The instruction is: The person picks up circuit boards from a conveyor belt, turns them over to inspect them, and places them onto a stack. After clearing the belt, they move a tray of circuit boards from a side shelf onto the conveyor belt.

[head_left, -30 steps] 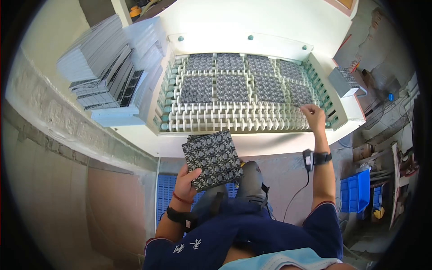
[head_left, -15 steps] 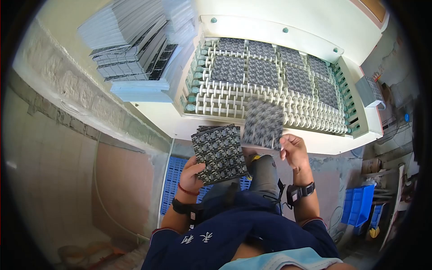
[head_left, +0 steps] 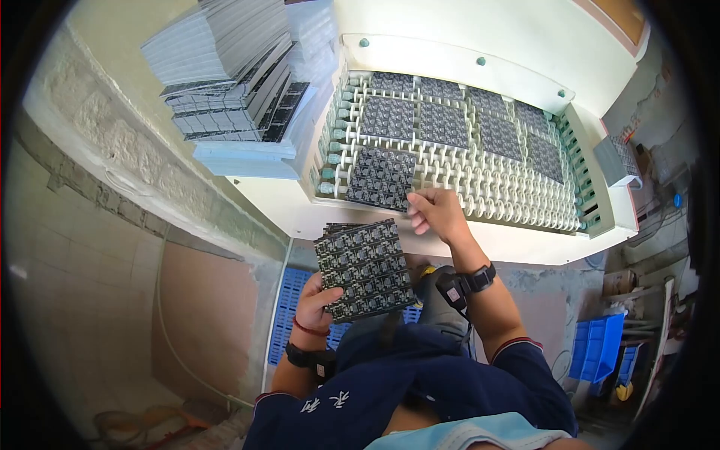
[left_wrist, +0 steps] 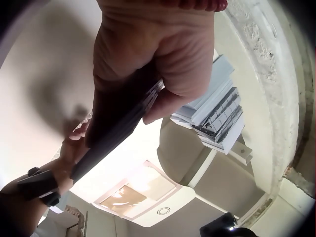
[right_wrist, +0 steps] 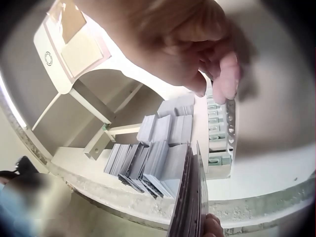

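A stack of dark patterned boards [head_left: 365, 270] is gripped in my left hand [head_left: 315, 306], thumb over the top face. In the left wrist view the left hand [left_wrist: 153, 54] has the stack [left_wrist: 118, 128] between thumb and fingers. My right hand [head_left: 439, 214] pinches the right edge of a single board [head_left: 381, 178], which lies on the front left of the white rollers [head_left: 487, 184]. The right wrist view shows the right hand [right_wrist: 187, 49] with its fingertips together at the board's edge. Behind, several like boards [head_left: 444, 124] lie in two rows on the rollers.
Left of the rollers stand tall stacks of boards and pale sheets [head_left: 232, 82] on a light blue pile [head_left: 244, 159]. A grey rack [head_left: 616, 161] sits on the machine's right edge. Blue crates [head_left: 596, 345] are on the floor at right.
My right hand first left the rollers' right side, came back with a single board, then moved left and laid it on the front left rollers. The left hand still grips its stack.
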`<control>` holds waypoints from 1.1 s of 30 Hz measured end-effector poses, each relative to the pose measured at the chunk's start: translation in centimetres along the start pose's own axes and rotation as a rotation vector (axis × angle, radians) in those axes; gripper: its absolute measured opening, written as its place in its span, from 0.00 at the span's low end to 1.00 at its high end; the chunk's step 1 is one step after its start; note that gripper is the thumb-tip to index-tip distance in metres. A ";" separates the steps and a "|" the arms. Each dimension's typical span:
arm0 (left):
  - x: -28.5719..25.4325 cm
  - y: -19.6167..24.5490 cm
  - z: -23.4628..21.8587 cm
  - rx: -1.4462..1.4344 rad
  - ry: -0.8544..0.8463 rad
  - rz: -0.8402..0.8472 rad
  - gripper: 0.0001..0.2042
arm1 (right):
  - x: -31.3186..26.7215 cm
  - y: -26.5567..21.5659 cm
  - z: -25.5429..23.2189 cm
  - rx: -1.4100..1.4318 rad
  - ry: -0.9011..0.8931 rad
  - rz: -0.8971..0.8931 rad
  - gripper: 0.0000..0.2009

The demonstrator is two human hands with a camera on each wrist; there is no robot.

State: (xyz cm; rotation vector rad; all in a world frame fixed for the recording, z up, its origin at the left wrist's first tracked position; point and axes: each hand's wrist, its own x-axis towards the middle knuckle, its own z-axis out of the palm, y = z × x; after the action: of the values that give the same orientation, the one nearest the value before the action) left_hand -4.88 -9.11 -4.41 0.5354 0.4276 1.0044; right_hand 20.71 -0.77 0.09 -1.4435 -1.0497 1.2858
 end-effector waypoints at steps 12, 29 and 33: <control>4.0 -2.2 2.2 0.000 0.042 0.009 0.16 | -7.1 3.5 -3.2 0.086 -0.045 0.009 0.08; 2.6 -1.9 0.7 -0.014 0.103 0.090 0.15 | -4.2 0.3 -20.6 -0.375 0.604 -0.030 0.11; 2.7 -1.6 1.4 -0.139 0.015 0.069 0.20 | -4.9 1.9 -26.9 -0.529 0.743 -0.143 0.11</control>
State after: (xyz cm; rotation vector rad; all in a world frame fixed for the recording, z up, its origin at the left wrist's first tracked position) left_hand -1.72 -7.71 -4.50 0.4202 0.3521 1.0962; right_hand 47.04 -8.31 0.58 -1.9742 -0.9693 0.2898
